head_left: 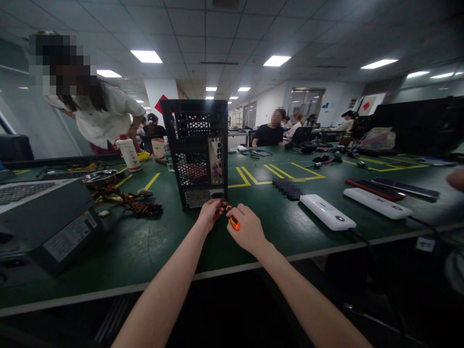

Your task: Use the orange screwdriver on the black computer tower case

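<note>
A black computer case (195,140) stands upright on the green table, its back panel with ports and vents facing me. My right hand (246,227) is closed around an orange-handled screwdriver (235,224), whose tip points at the lower right corner of the panel. At that same corner my left hand (211,212) has its fingers pinched together, close to the screwdriver's shaft. Whatever lies between those fingertips is too small to make out. Just above them the power socket (217,195) is partly visible.
On the left are a grey power supply unit (47,222), bundled cables (126,203), a metal bowl (99,178) and a white cup (129,154). White power banks (326,211) and phones (406,188) lie to the right. A person (101,106) leans over the table at the left.
</note>
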`<action>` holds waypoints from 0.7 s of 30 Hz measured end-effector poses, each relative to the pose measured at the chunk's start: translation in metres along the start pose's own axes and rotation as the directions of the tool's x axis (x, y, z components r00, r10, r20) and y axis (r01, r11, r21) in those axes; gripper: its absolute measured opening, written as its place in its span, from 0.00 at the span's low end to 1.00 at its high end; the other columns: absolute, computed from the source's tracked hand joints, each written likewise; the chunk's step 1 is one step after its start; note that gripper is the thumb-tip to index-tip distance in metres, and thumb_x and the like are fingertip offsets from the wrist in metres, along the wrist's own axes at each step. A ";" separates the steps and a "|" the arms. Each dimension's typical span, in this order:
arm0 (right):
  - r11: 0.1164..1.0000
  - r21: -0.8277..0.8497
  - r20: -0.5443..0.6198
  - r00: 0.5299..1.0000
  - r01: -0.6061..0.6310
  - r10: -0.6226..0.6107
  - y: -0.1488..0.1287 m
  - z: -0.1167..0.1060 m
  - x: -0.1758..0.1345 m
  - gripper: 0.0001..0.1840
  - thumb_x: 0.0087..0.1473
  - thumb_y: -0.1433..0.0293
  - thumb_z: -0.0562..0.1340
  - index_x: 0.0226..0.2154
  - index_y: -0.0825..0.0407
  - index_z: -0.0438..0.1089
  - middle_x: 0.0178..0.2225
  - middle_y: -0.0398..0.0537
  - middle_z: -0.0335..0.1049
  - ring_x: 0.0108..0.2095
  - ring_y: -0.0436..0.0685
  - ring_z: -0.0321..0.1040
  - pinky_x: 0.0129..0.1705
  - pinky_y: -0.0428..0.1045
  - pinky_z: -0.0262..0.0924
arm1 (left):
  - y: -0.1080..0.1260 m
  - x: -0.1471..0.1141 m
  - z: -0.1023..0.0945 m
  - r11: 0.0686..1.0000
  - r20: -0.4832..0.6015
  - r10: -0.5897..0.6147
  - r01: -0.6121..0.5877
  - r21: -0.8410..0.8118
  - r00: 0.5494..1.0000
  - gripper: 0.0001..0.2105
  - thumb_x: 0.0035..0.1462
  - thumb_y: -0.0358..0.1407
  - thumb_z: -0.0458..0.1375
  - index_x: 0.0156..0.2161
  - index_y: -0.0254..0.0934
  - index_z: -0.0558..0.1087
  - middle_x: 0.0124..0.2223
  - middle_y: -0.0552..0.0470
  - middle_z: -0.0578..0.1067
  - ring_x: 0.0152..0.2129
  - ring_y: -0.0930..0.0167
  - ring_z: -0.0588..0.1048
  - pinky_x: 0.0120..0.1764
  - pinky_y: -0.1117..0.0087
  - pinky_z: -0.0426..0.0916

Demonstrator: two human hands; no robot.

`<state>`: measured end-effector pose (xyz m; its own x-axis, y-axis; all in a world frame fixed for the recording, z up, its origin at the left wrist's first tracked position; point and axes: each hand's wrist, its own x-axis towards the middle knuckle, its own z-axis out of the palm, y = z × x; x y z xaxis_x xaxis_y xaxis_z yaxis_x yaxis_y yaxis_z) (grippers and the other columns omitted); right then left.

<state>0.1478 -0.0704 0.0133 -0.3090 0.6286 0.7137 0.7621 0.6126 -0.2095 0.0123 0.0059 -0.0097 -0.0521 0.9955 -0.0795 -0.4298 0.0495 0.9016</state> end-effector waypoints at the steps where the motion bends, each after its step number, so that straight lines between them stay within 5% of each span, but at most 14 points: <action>1: 1.000 0.004 0.003 1.000 0.005 -0.005 -0.001 0.000 0.000 0.04 0.46 0.71 0.54 0.29 0.51 0.62 0.30 0.45 0.62 0.34 0.52 0.60 0.37 0.46 0.53 | -0.001 0.001 0.000 1.000 0.010 0.001 -0.001 -0.001 1.000 0.06 0.45 0.30 0.55 0.31 0.30 0.67 0.28 0.47 0.72 0.14 0.82 0.64 0.17 0.81 0.58; 8: 0.974 0.086 0.027 0.977 -0.211 0.210 0.001 0.002 -0.001 0.12 0.52 0.62 0.49 0.37 0.51 0.57 0.24 0.41 0.64 0.23 0.50 0.62 0.25 0.44 0.51 | 0.000 -0.001 0.000 1.000 0.008 0.007 -0.006 -0.008 1.000 0.05 0.45 0.29 0.55 0.30 0.30 0.66 0.26 0.50 0.71 0.15 0.81 0.65 0.17 0.81 0.58; 15: 0.998 0.050 -0.004 0.999 -0.032 0.032 -0.002 0.000 -0.001 0.04 0.45 0.72 0.54 0.28 0.50 0.60 0.31 0.44 0.62 0.34 0.52 0.60 0.36 0.46 0.53 | 0.002 -0.004 0.001 1.000 0.013 -0.001 0.001 0.001 1.000 0.05 0.46 0.30 0.55 0.31 0.30 0.66 0.27 0.49 0.71 0.14 0.82 0.64 0.17 0.81 0.57; 21: 0.981 0.128 0.029 0.990 -0.143 0.141 -0.002 0.001 0.000 0.11 0.52 0.63 0.49 0.36 0.50 0.59 0.29 0.43 0.64 0.29 0.51 0.63 0.30 0.45 0.53 | 0.002 -0.002 0.001 1.000 0.008 -0.006 0.006 -0.008 1.000 0.05 0.45 0.30 0.56 0.31 0.31 0.66 0.27 0.49 0.71 0.15 0.81 0.65 0.18 0.80 0.58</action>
<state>0.1457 -0.0709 0.0131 -0.2151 0.7220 0.6576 0.7196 0.5724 -0.3931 0.0125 0.0039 -0.0077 -0.0422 0.9958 -0.0818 -0.4375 0.0552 0.8975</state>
